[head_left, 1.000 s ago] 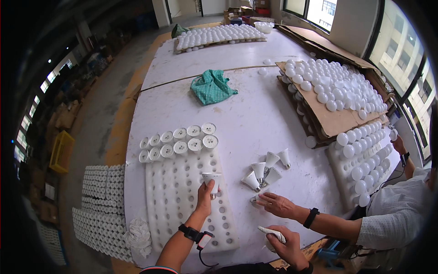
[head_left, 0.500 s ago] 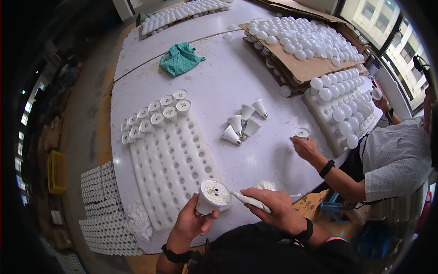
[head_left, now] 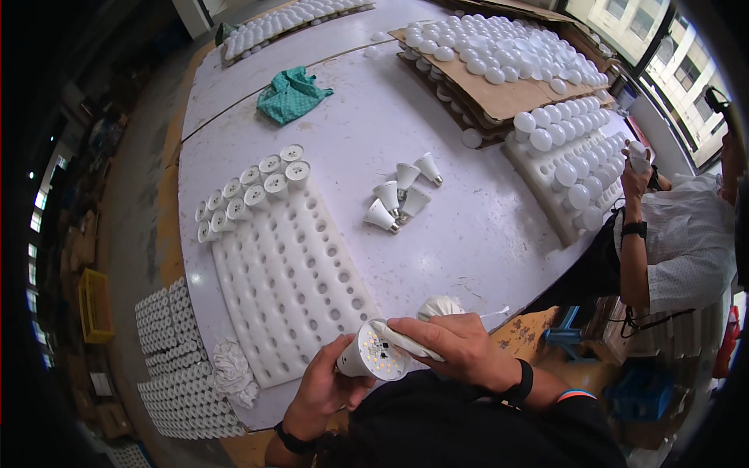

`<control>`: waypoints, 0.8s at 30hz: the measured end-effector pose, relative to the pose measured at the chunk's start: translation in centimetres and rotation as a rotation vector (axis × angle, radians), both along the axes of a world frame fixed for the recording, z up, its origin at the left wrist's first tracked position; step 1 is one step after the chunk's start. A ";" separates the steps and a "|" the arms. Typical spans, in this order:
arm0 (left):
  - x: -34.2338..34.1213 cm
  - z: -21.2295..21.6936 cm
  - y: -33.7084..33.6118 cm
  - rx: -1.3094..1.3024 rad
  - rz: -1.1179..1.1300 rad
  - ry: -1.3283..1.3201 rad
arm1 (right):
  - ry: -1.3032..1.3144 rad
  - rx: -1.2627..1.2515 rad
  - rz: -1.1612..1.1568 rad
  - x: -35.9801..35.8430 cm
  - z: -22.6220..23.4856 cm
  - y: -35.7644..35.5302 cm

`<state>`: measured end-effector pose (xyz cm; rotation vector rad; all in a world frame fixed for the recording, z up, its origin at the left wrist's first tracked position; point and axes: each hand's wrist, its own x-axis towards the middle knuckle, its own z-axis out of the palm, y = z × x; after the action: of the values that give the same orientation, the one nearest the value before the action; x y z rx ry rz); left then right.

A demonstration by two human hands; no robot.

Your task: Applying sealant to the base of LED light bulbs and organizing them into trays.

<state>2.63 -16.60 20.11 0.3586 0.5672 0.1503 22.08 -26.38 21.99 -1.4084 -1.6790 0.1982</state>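
In my left hand (head_left: 321, 386) is a white LED bulb base (head_left: 357, 360), tilted so its open top shows a round board with yellow LEDs. My right hand (head_left: 466, 349) grips a soft-looking white tapered tube (head_left: 409, 342), its tip at the upper rim of the base. A crumpled white bulge (head_left: 439, 306) shows just behind that hand; whether it joins the tube I cannot tell. Left of my hands lies a white foam tray (head_left: 292, 292) full of holes, with rows of bulb bases (head_left: 255, 195) standing at its far end.
Several loose bulb bases (head_left: 413, 202) lie mid-table. Farther off are a green cloth (head_left: 292, 95) and cardboard (head_left: 499, 97) bearing white domes. At right, a co-worker's hand (head_left: 636, 181) holds a bulb beside a foam tray (head_left: 538, 183). A crumpled white cloth (head_left: 232, 373) sits at the left edge.
The tube has moved left onto the base's rim, and the base has tipped to the right. The co-worker's hand has gone from the table up to the right, now with a domed bulb.
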 end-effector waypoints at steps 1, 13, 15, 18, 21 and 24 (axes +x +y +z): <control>0.0 0.0 0.0 0.017 -0.011 -0.001 | -0.011 -0.004 -0.005 0.0 0.0 0.0; 0.3 0.1 0.1 0.101 -0.024 0.038 | -0.005 -0.033 -0.046 0.0 0.0 -0.2; 0.0 -0.4 0.1 0.128 -0.005 0.033 | 0.000 -0.019 -0.062 0.1 -0.2 -0.1; -0.2 -0.3 -0.1 0.207 0.050 0.050 | -0.034 -0.018 -0.079 0.2 -0.4 0.0; -0.4 0.1 -0.2 0.344 0.096 0.078 | -0.041 -0.042 -0.076 0.3 -0.6 -0.2; -0.2 0.6 -0.4 0.484 0.154 0.060 | -0.034 -0.066 -0.074 0.3 -0.6 -0.2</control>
<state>2.47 -17.00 20.73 0.7916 0.6154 0.4295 22.36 -26.61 21.38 -1.5282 -1.6583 0.1902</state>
